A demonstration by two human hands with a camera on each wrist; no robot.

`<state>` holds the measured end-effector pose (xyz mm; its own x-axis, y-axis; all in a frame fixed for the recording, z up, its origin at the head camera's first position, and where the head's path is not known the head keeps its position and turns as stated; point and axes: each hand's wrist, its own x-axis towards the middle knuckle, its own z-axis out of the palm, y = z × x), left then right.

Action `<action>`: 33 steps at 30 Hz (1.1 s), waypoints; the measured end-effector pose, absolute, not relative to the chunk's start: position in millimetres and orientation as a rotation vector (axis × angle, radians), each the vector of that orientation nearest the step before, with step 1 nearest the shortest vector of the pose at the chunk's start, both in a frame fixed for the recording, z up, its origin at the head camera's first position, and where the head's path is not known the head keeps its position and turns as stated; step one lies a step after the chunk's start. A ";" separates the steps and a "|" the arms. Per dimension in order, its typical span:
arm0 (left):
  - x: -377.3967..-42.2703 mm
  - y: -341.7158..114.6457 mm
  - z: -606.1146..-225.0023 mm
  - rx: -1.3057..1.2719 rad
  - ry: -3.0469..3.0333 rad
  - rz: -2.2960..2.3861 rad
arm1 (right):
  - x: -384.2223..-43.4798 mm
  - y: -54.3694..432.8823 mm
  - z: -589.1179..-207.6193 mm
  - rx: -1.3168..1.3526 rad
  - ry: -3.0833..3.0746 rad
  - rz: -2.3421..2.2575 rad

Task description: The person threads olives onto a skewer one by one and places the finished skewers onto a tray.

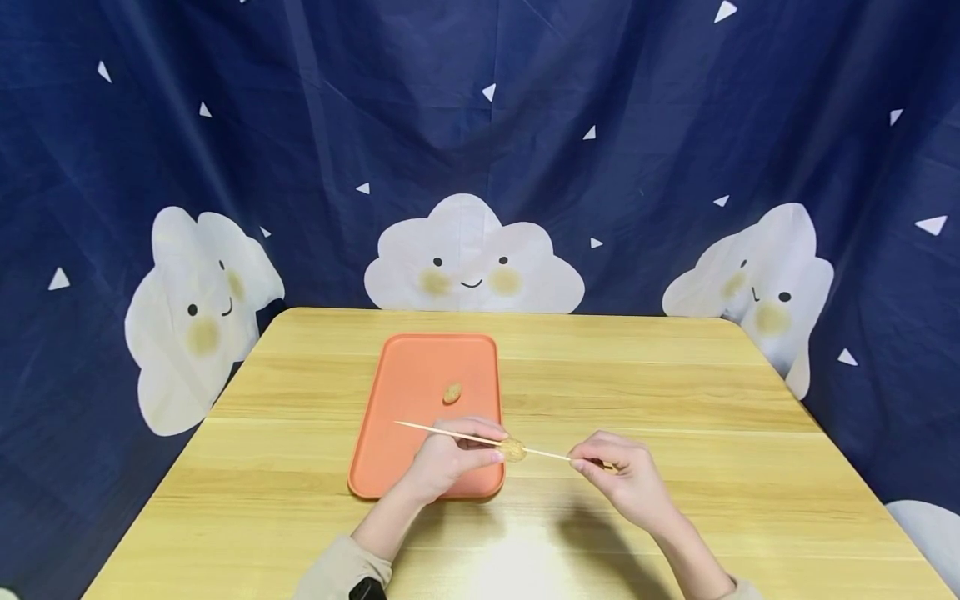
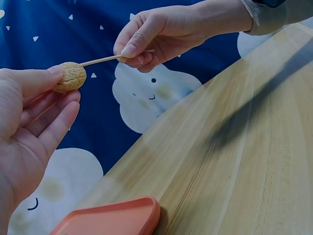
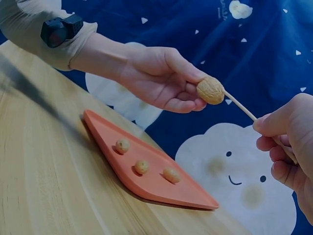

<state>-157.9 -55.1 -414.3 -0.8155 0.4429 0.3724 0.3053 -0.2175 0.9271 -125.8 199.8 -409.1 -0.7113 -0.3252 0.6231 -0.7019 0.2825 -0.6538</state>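
A wrinkled light-brown ball (image 1: 513, 450), like a fried meatball, is threaded on a thin wooden skewer (image 1: 547, 454). My left hand (image 1: 448, 460) pinches the ball between thumb and fingers, above the right side of the orange tray. The skewer's pointed end reaches left past that hand in the head view. My right hand (image 1: 628, 477) grips the skewer near its other end, to the right of the ball. In the right wrist view the skewer (image 3: 240, 105) runs from the held ball (image 3: 211, 90) to the right fingertips.
The orange tray (image 1: 420, 362) lies on the wooden table (image 1: 637, 375). Three more balls rest on it in the right wrist view, including one near the middle (image 3: 141, 167); the left hand hides some in the head view. A dark blue cloud-print curtain (image 1: 420, 125) stands behind.
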 end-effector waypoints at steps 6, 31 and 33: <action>-156.6 -54.0 -412.5 0.914 1.904 2.204 | -125.6 199.9 -408.8 0.936 -2.185 1.396; -153.1 -51.7 -412.4 0.873 1.917 2.181 | -109.0 184.9 -380.6 0.881 -2.244 1.403; -152.9 -51.5 -412.6 0.857 1.912 2.181 | -112.7 188.0 -389.5 0.872 -2.249 1.396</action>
